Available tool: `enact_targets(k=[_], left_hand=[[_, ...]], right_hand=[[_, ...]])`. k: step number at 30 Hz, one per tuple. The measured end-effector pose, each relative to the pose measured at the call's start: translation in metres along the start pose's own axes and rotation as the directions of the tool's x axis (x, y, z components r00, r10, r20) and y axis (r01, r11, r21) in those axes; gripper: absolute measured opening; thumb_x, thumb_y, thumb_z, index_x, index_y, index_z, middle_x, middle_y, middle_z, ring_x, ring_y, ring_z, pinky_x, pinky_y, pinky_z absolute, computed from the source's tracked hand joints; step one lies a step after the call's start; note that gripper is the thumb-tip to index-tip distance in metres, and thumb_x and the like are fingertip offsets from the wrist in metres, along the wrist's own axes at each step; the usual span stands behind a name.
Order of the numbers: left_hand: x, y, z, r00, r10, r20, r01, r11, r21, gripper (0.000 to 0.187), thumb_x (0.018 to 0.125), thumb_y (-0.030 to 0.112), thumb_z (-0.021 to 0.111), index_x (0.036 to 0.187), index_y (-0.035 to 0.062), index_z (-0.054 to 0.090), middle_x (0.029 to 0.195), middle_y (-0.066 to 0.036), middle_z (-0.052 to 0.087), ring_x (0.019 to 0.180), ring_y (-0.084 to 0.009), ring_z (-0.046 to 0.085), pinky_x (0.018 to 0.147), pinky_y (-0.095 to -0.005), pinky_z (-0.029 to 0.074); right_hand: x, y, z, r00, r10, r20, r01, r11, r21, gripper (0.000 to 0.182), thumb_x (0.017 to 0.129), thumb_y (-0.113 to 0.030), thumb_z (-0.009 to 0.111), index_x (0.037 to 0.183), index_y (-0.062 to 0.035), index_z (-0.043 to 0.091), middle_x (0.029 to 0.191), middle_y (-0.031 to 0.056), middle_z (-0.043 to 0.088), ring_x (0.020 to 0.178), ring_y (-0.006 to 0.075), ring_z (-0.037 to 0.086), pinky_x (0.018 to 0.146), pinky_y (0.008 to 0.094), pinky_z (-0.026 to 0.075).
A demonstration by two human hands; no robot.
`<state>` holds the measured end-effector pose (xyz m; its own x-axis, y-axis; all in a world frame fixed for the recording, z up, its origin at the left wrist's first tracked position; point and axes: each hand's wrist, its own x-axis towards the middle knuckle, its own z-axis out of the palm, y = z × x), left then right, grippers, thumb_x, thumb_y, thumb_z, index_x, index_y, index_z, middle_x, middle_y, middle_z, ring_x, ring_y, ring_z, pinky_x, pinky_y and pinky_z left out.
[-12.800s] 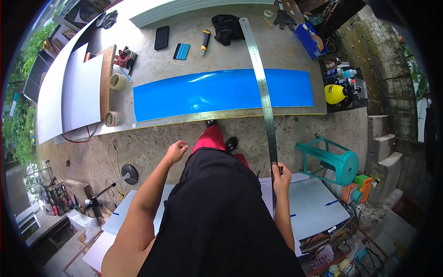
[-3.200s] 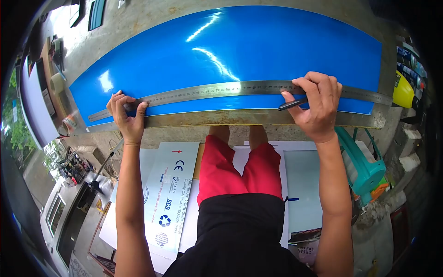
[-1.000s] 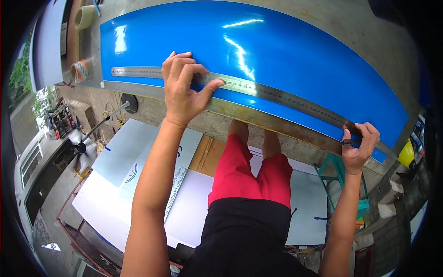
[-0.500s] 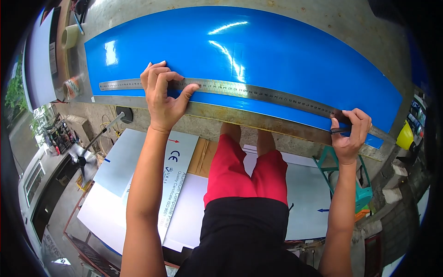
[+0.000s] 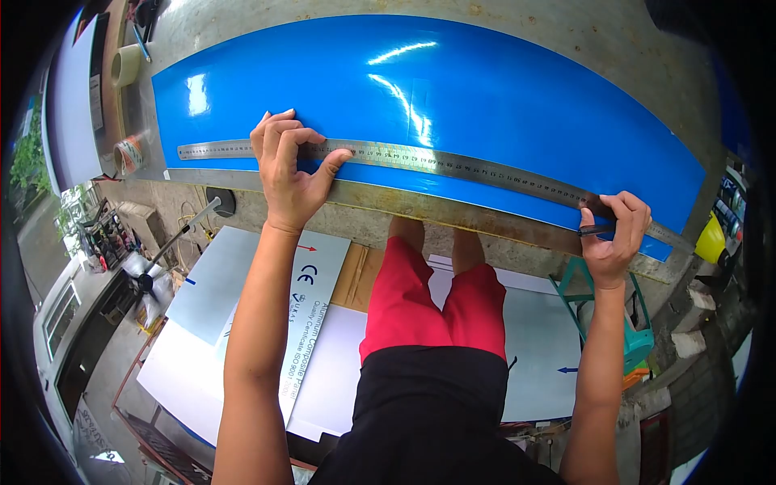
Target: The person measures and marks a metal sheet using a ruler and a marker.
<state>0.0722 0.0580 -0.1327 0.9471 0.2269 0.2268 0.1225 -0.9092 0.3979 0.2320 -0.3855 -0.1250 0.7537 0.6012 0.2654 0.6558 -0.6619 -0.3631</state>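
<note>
A glossy blue panel lies on the metal-edged table, and a long steel ruler rests across it near its front edge. My left hand presses on the ruler left of its middle, thumb and fingers spread apart over both of its edges. Toward the ruler's right end, my right hand is closed, with a dark pen between its thumb and fingers; its fingertips touch the ruler.
Two tape rolls sit at the table's left. Below the table edge lie printed composite panels. A green stool stands at the lower right, near a yellow object. A fan is at the left.
The view has shifted very slightly. Both hands keep their places on the ruler.
</note>
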Motion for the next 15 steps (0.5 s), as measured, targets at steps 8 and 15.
enact_targets(k=[8, 15], left_hand=[[0.0, -0.0006, 0.0005, 1.0, 0.008, -0.004, -0.008, 1.0, 0.0, 0.044, 0.079, 0.04, 0.094, 0.098, 0.0113, 0.066, 0.102, -0.007, 0.064, 0.123, -0.0366, 0.058, 0.115, -0.0548, 0.042], [0.0001, 0.0003, 0.0004, 1.0, 0.0, 0.001, 0.0, 1.0, 0.007, 0.044, 0.079, 0.039, 0.094, 0.099, 0.0108, 0.066, 0.103, -0.008, 0.064, 0.124, -0.037, 0.058, 0.115, -0.0541, 0.041]], right_hand=[[-0.0004, 0.001, -0.0006, 1.0, -0.003, -0.002, 0.003, 1.0, 0.003, 0.038, 0.082, -0.023, 0.091, 0.11, -0.0089, 0.07, 0.106, 0.009, 0.062, 0.096, 0.03, 0.059, 0.087, 0.0432, 0.045], [-0.0021, 0.003, 0.0003, 1.0, 0.002, -0.006, -0.002, 1.0, 0.004, 0.039, 0.081, -0.024, 0.092, 0.11, -0.0091, 0.07, 0.106, 0.009, 0.062, 0.096, 0.0299, 0.059, 0.087, 0.0432, 0.045]])
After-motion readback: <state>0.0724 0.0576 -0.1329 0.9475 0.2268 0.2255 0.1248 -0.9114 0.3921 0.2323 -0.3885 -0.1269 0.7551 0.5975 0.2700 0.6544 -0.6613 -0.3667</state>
